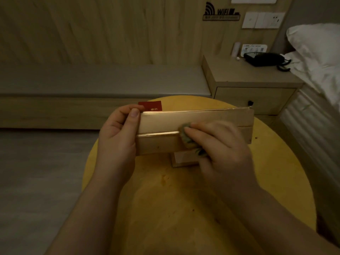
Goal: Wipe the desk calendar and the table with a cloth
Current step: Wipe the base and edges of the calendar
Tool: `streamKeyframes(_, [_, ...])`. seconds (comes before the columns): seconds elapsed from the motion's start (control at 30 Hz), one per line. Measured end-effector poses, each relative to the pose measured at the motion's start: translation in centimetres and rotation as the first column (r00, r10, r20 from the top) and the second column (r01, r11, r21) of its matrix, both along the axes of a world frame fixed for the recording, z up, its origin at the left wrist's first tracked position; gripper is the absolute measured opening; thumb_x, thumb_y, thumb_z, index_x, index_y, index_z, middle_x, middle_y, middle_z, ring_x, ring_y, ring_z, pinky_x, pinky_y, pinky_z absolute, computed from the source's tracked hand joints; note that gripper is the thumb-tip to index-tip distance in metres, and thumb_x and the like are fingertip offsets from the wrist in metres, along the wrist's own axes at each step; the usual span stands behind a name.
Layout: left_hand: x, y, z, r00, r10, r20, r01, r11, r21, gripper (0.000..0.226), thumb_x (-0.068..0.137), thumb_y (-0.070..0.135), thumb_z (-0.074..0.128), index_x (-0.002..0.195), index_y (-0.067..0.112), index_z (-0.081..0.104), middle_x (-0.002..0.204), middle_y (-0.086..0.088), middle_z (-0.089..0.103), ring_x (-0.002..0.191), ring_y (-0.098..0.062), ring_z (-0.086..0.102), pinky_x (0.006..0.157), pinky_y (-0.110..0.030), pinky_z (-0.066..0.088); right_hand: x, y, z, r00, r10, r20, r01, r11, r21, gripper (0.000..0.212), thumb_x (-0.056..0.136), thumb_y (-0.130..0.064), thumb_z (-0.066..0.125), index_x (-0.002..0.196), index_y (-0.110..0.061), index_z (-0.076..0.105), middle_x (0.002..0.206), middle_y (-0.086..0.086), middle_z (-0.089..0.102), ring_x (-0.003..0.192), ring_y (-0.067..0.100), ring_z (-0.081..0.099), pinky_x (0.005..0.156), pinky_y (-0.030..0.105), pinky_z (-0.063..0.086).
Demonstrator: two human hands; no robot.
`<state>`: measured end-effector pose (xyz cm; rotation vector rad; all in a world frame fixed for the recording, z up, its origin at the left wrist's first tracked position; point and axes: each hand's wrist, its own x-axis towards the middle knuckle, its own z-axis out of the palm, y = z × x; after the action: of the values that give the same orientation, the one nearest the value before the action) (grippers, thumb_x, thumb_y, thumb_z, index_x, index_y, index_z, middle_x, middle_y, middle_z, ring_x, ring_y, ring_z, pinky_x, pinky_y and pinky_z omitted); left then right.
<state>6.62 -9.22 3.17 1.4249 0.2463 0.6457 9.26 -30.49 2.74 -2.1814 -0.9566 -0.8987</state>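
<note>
A long tan desk calendar (211,120) is held above the round yellow table (165,199), its plain back toward me and a red page showing behind its top left corner. My left hand (117,142) grips the calendar's left end, thumb on the near face. My right hand (219,146) holds a small greenish cloth (185,135) bunched under its fingers and presses it against the middle of the calendar's near face. Most of the cloth is hidden by the fingers.
A small pale card or stand (184,160) sits on the table under the calendar. Behind are a grey cushioned bench (101,80), a bedside cabinet (248,80) with a black telephone (265,58), and a white bed (320,61) at the right.
</note>
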Motion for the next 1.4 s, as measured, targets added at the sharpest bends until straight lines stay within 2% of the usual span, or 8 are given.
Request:
streamKeyframes(0.27, [0.1,-0.2,0.2,0.998,-0.032,0.051,0.035,0.998,-0.045,0.028,0.108,0.021,0.056,0.092,0.032,0.076,0.082,0.011,0.075,0.072,-0.006,0.067,0.056,-0.025,0.054,-1.8,6.3,1.3,0.989,0.139,-0.046,-0.14,0.99,-0.017,0.033,0.099,-0.011,0.051,0.118,-0.003,0.076,0.118,0.013,0.076,0.111,0.03,0.066,0.101,0.039,0.054])
streamKeyframes(0.33, [0.1,-0.2,0.1,0.999,-0.015,0.045,0.017,0.999,-0.042,0.028,0.108,0.022,0.057,0.092,0.033,0.077,0.086,0.011,0.075,0.078,-0.008,0.068,0.066,-0.031,0.056,-1.8,6.0,1.4,0.99,0.125,-0.058,-0.127,0.992,-0.027,0.035,0.099,-0.013,0.05,0.119,-0.004,0.076,0.119,0.013,0.075,0.112,0.03,0.065,0.1,0.038,0.054])
streamKeyframes(0.47, [0.2,-0.1,0.0,0.999,0.027,0.023,-0.026,0.999,-0.03,0.028,0.106,0.025,0.06,0.091,0.037,0.079,0.093,0.013,0.077,0.088,-0.006,0.068,0.083,-0.041,0.056,-0.9,3.0,1.3,0.993,0.062,-0.097,-0.063,0.998,-0.015,0.04,0.096,-0.013,0.046,0.124,-0.005,0.074,0.123,0.012,0.073,0.118,0.031,0.063,0.104,0.037,0.051])
streamKeyframes(0.67, [0.3,0.3,-0.2,0.999,0.046,0.014,-0.045,0.999,-0.021,0.021,0.101,0.034,0.061,0.093,0.042,0.079,0.093,0.017,0.077,0.089,-0.003,0.066,0.08,-0.036,0.054,2.0,-3.9,1.2,0.988,-0.125,-0.093,0.122,0.992,-0.035,0.046,0.079,0.012,0.062,0.12,-0.004,0.075,0.121,0.011,0.073,0.113,0.035,0.064,0.101,0.036,0.046])
streamKeyframes(0.77, [0.3,0.4,0.0,0.998,0.057,0.026,-0.056,0.998,-0.013,0.027,0.103,0.032,0.059,0.09,0.045,0.08,0.088,0.02,0.076,0.082,0.004,0.067,0.071,-0.024,0.054,3.4,-6.9,1.1,0.973,-0.215,-0.082,0.21,0.976,-0.065,0.045,0.081,0.016,0.062,0.119,-0.004,0.075,0.12,0.013,0.073,0.111,0.037,0.064,0.097,0.034,0.043])
streamKeyframes(0.9, [0.3,0.4,0.1,0.999,0.04,0.026,-0.04,0.999,-0.001,0.023,0.098,0.038,0.06,0.09,0.048,0.079,0.088,0.021,0.077,0.08,0.006,0.068,0.067,-0.025,0.056,4.2,-8.8,0.8,0.956,-0.276,-0.103,0.271,0.96,-0.066,0.047,0.079,0.022,0.067,0.119,-0.002,0.074,0.119,0.017,0.072,0.109,0.04,0.064,0.095,0.034,0.041])
streamKeyframes(1.27, [0.3,0.3,-0.3,0.999,0.052,0.009,-0.052,0.999,-0.008,0.027,0.104,0.032,0.059,0.092,0.044,0.079,0.092,0.02,0.076,0.084,0.003,0.067,0.071,-0.03,0.054,2.6,-4.2,1.0,0.984,-0.121,-0.131,0.113,0.991,-0.069,0.04,0.076,0.004,0.057,0.111,-0.006,0.073,0.113,0.009,0.072,0.105,0.032,0.059,0.093,0.024,0.032])
streamKeyframes(1.4, [0.4,0.4,-0.2,0.999,0.041,0.027,-0.04,0.999,-0.019,0.026,0.102,0.033,0.06,0.091,0.044,0.08,0.089,0.02,0.077,0.079,0.006,0.068,0.062,-0.021,0.056,1.9,-2.3,1.3,0.991,-0.059,-0.119,0.051,0.996,-0.073,0.037,0.081,-0.003,0.052,0.112,-0.006,0.073,0.114,0.01,0.072,0.107,0.032,0.06,0.098,0.026,0.035])
